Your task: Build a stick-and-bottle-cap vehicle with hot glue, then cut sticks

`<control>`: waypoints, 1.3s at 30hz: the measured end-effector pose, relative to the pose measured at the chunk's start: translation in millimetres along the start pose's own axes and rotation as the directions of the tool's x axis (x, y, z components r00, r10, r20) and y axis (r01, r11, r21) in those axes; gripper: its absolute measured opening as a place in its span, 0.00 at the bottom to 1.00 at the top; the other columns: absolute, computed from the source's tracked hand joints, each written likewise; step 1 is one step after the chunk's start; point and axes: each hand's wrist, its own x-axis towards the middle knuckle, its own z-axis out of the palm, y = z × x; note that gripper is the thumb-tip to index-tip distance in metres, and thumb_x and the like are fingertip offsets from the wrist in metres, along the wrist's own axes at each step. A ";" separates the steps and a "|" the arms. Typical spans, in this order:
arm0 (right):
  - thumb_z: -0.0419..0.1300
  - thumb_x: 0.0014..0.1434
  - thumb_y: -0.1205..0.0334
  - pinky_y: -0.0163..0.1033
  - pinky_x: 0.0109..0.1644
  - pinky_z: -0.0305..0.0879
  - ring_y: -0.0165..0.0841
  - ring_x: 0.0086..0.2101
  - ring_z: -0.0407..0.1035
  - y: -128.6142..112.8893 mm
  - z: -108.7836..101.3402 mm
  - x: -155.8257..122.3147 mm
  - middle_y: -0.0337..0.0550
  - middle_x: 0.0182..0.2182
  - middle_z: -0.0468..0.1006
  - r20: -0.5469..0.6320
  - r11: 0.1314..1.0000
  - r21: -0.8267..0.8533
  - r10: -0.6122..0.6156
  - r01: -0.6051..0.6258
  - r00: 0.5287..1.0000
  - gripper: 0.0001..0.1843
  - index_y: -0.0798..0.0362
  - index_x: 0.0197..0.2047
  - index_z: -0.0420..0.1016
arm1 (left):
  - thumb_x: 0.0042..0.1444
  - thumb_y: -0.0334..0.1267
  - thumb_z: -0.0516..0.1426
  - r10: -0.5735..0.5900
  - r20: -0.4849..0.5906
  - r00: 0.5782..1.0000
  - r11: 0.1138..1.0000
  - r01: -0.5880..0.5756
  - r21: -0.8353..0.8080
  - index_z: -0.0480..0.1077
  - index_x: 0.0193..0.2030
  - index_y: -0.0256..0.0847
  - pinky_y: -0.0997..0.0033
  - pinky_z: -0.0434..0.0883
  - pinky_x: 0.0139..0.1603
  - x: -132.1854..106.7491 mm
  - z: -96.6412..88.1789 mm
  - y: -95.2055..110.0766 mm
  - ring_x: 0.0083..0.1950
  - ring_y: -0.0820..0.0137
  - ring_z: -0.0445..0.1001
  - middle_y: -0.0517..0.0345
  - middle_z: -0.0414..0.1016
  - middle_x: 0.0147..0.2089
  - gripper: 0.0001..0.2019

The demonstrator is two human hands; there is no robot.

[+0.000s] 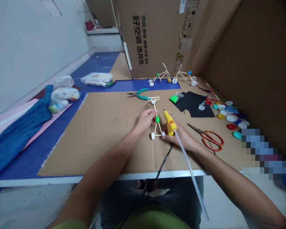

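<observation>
My left hand (146, 120) pinches the stick frame of a small model tricycle (154, 127) built from thin wooden sticks. Its seat is a green piece (157, 119), and white caps serve as wheels. In my right hand (183, 136) is a yellow hot glue gun (169, 122), its nozzle pointing away from me, beside the tricycle's frame. A long clear glue stick (192, 171) sticks out of the gun's back toward me. The black cord (165, 160) runs down over the table edge. My right fingertips are close to one rear wheel; whether they touch it, I cannot tell.
Teal-handled pliers (141, 94) lie beyond the tricycle, and orange-handled scissors (209, 138) lie right of my right hand. Two similar stick models (160, 76) stand at the back. Black sheets (193, 101) and many bottle caps (231, 118) are at right. Plastic bags (64, 95) sit at left.
</observation>
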 end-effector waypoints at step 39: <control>0.67 0.52 0.59 0.40 0.39 0.63 0.35 0.36 0.71 -6.7 -0.4 -1.6 0.39 0.37 0.77 -0.011 1.000 0.003 0.031 -0.031 0.999 0.16 0.50 0.43 0.70 | 0.55 0.45 0.61 0.010 -0.012 1.000 1.000 -0.010 0.022 0.67 0.24 0.39 0.76 0.54 0.21 -0.5 0.2 -0.5 0.19 0.79 0.57 0.66 0.65 0.20 0.14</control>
